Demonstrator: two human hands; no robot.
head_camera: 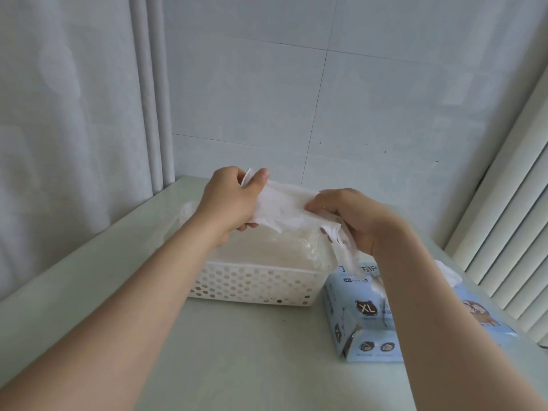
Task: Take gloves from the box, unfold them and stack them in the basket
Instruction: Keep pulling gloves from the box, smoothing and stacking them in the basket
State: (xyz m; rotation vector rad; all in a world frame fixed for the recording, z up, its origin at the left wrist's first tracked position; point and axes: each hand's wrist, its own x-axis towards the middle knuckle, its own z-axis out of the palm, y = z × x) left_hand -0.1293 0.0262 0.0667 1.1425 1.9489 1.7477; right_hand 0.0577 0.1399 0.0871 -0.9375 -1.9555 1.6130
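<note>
A thin white glove is stretched in the air between my two hands, above the basket. My left hand pinches its left end between thumb and fingers. My right hand grips its right end, where loose folds hang down. Below stands a white perforated basket with a stack of pale gloves lying inside. The light blue glove box, marked XL, lies on the table right of the basket, partly hidden by my right forearm; a bit of white glove sticks out of its top.
The pale green table meets a tiled wall behind the basket. A white curtain hangs at the left. A ribbed white radiator-like panel runs along the table's right edge.
</note>
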